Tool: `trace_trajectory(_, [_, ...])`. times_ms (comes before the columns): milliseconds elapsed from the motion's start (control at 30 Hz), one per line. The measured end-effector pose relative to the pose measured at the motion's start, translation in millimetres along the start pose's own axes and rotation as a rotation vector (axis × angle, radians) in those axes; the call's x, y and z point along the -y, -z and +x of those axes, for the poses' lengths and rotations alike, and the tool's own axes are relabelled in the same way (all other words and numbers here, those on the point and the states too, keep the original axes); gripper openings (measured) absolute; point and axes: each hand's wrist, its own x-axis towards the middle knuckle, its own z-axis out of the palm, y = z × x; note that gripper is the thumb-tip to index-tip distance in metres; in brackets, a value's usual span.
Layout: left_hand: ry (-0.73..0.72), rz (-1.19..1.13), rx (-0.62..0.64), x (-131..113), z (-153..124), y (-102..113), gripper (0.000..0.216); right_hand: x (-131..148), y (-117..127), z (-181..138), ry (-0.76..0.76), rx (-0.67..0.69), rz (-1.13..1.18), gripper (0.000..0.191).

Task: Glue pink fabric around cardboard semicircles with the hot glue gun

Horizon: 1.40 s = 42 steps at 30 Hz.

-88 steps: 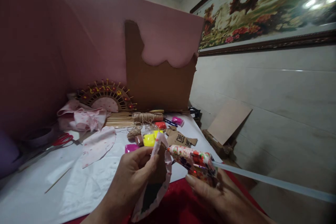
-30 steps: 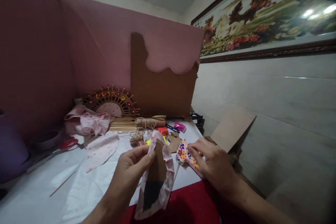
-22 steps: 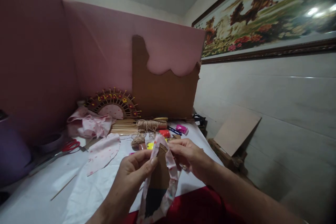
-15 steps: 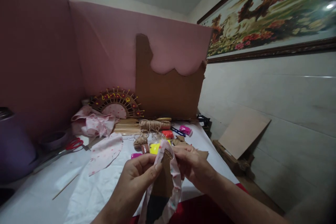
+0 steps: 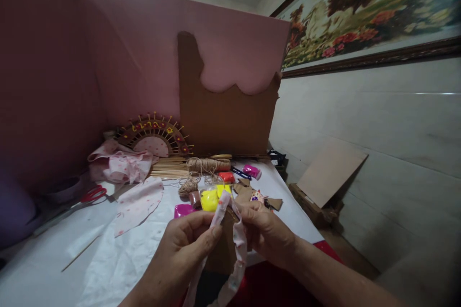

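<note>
A brown cardboard piece (image 5: 222, 249) is held low in front of me, its edges bordered by pale pink patterned fabric (image 5: 240, 242) folded over them. My left hand (image 5: 189, 244) pinches the left edge between thumb and fingers. On the opposite edge, near the top, my right hand (image 5: 268, 230) is closed on the fabric and cardboard; some of its fingertips are hidden. The lower part of the piece shows dark and runs down to the bottom of the view. Just beyond the hands lie yellow clay packs (image 5: 209, 200) and a magenta pack (image 5: 183, 210).
Twine rolls (image 5: 208, 165), thin sticks (image 5: 167, 169) and cardboard scraps (image 5: 245, 193) lie farther back. Left are a cut fabric piece (image 5: 139, 205), red-handled scissors (image 5: 94, 194) and one stick (image 5: 79, 253). A decorated fan (image 5: 153, 139) and a large cardboard sheet (image 5: 226, 122) stand at the back.
The view has shifted, so the table things sit slightly farther left and higher. A small patterned item now shows on the scraps beyond my right hand. Both hands keep their hold.
</note>
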Motion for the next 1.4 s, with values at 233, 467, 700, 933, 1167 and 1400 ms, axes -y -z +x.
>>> trace_trajectory(233, [0.004,-0.022,-0.007,2.4,-0.3,-0.7,0.027,-3.2,0.7,0.6,0.079,0.024,-0.106,0.045])
trace_trajectory(467, [0.0,-0.023,0.02,5.3,0.3,1.2,0.025,-0.9,-1.4,-0.8,0.245,-0.034,-0.409,0.045])
trace_trajectory(700, [-0.004,0.016,0.0,7.0,1.9,1.7,0.028,-3.7,-7.1,-5.7,0.391,-0.184,-0.649,0.041])
trace_trajectory(933, [0.013,0.068,-0.004,7.7,3.5,2.7,0.031,-8.7,0.2,-4.8,0.717,-0.232,-1.004,0.031])
trace_trajectory(1167, [0.007,-0.018,-0.025,5.0,4.4,2.6,0.025,-8.1,0.1,-9.8,0.597,-0.215,-0.791,0.049])
trace_trajectory(1400, [-0.02,0.057,-0.008,7.7,5.8,4.8,0.031,-12.8,-1.6,-4.8,0.4,-0.108,-0.548,0.033])
